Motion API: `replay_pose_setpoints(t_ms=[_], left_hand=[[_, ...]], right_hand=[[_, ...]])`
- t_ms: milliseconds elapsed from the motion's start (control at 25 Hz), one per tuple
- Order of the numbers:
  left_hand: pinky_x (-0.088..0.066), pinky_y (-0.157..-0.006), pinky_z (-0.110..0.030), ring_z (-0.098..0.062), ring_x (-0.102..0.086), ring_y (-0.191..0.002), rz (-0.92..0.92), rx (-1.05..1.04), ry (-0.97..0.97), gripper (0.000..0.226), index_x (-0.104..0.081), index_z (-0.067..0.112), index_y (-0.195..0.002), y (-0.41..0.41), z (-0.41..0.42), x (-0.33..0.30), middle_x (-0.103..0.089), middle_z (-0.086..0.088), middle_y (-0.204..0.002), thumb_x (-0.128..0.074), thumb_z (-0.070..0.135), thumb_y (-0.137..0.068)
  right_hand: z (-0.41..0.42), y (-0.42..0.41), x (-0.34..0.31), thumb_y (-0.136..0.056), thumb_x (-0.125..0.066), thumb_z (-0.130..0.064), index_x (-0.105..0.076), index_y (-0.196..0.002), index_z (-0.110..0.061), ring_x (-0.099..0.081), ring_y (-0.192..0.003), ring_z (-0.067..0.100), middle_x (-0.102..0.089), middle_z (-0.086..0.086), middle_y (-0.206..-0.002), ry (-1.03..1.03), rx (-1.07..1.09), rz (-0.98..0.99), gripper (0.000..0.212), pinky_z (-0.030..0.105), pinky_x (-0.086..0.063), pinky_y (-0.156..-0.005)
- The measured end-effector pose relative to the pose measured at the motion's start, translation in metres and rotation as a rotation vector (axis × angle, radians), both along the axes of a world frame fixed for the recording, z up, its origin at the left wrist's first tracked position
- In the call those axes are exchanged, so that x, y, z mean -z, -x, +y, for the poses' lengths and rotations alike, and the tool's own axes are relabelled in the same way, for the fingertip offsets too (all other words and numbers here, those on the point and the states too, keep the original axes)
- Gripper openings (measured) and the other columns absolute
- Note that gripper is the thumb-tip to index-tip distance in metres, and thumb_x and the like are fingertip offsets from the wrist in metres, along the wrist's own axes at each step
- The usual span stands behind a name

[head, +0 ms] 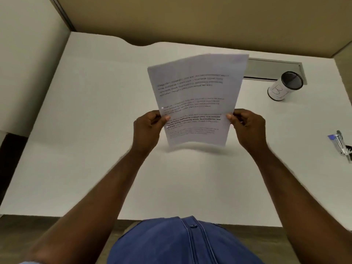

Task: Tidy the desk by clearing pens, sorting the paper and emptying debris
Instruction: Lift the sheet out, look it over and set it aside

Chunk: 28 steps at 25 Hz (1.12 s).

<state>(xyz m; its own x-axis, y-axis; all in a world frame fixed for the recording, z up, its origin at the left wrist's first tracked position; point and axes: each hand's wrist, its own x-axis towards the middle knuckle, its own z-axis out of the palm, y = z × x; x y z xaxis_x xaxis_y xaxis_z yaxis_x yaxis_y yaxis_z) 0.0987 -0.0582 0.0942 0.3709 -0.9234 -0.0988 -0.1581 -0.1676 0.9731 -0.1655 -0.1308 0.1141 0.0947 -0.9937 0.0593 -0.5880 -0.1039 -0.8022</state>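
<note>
White printed paper sheets (196, 100), thin and covered in lines of black text, are held up above the pale desk top (95, 130), clear of its surface with a shadow beneath. The left hand (147, 126) pinches the lower left edge and the right hand (245, 124) pinches the lower right edge, thumbs on the front. How many sheets there are I cannot tell.

Paper like this is light and floppy (the upper half already bows back a little), so it likely creases or slides apart if gripped loosely; holding both side edges near the bottom looks sensible for squaring it.

A white cylindrical cup with a dark mesh rim (285, 86) stands well apart at the far right, and some pens (340, 143) lie near the right edge.
</note>
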Motion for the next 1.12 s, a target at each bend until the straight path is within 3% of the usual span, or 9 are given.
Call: replay_pose_setpoints(t_ms=[120, 280, 680, 840, 960, 1120], left_hand=[[-0.052, -0.077, -0.015, 0.004, -0.066, -0.082, -0.113, -0.036, 0.084, 0.012, -0.072, 0.021, -0.097, 0.013, 0.012, -0.011, -0.070, 0.015, -0.089, -0.068, 0.016, -0.086], [-0.045, -0.073, -0.007, 0.011, -0.063, -0.079, -0.183, -0.056, 0.115, 0.011, -0.072, 0.016, -0.095, 0.038, 0.021, -0.020, -0.067, 0.020, -0.085, -0.069, 0.014, -0.085], [-0.048, -0.078, -0.017, 0.000, -0.062, -0.077, -0.228, -0.119, 0.127, 0.007, -0.070, 0.022, -0.090, 0.056, 0.027, -0.025, -0.067, 0.021, -0.083, -0.068, 0.016, -0.086], [-0.050, -0.078, -0.022, -0.009, -0.063, -0.080, -0.204, -0.123, 0.119, 0.008, -0.071, 0.021, -0.091, 0.058, 0.027, -0.021, -0.069, 0.017, -0.085, -0.068, 0.016, -0.086], [-0.050, -0.077, -0.019, -0.007, -0.064, -0.079, -0.175, -0.102, 0.097, 0.009, -0.070, 0.025, -0.089, 0.055, 0.027, -0.021, -0.070, 0.019, -0.086, -0.068, 0.016, -0.085], [-0.052, -0.075, -0.016, -0.005, -0.069, -0.085, 0.051, -0.088, 0.040, 0.012, -0.071, 0.017, -0.095, 0.036, 0.020, -0.028, -0.073, 0.010, -0.094, -0.068, 0.011, -0.085]], right_hand=[[0.035, 0.004, 0.002, -0.086, -0.066, -0.014, -0.072, -0.092, -0.005, -0.060, -0.072, -0.012, -0.069, -0.004, -0.085, 0.110, 0.131, -0.028, 0.012, 0.004, -0.043, -0.069], [0.053, 0.005, 0.005, -0.085, -0.067, -0.017, -0.071, -0.087, -0.007, -0.061, -0.072, 0.004, -0.067, -0.007, -0.078, 0.142, 0.138, -0.075, 0.011, 0.007, -0.043, -0.068], [0.054, 0.030, 0.002, -0.086, -0.065, -0.016, -0.071, -0.091, -0.006, -0.060, -0.073, 0.007, -0.066, -0.008, -0.084, 0.234, 0.199, -0.100, 0.012, 0.010, -0.043, -0.071], [0.054, 0.035, 0.007, -0.087, -0.064, -0.017, -0.070, -0.093, -0.007, -0.062, -0.074, 0.013, -0.068, -0.005, -0.085, 0.197, 0.209, -0.119, 0.014, 0.009, -0.044, -0.072], [0.051, 0.035, 0.004, -0.088, -0.063, -0.015, -0.070, -0.093, -0.006, -0.061, -0.073, 0.008, -0.068, -0.004, -0.085, 0.183, 0.180, -0.122, 0.012, 0.003, -0.041, -0.070], [0.032, 0.020, -0.004, -0.089, -0.061, -0.015, -0.067, -0.092, -0.015, -0.062, -0.071, -0.004, -0.069, -0.006, -0.084, 0.029, 0.058, -0.236, 0.007, 0.009, -0.048, -0.068]])
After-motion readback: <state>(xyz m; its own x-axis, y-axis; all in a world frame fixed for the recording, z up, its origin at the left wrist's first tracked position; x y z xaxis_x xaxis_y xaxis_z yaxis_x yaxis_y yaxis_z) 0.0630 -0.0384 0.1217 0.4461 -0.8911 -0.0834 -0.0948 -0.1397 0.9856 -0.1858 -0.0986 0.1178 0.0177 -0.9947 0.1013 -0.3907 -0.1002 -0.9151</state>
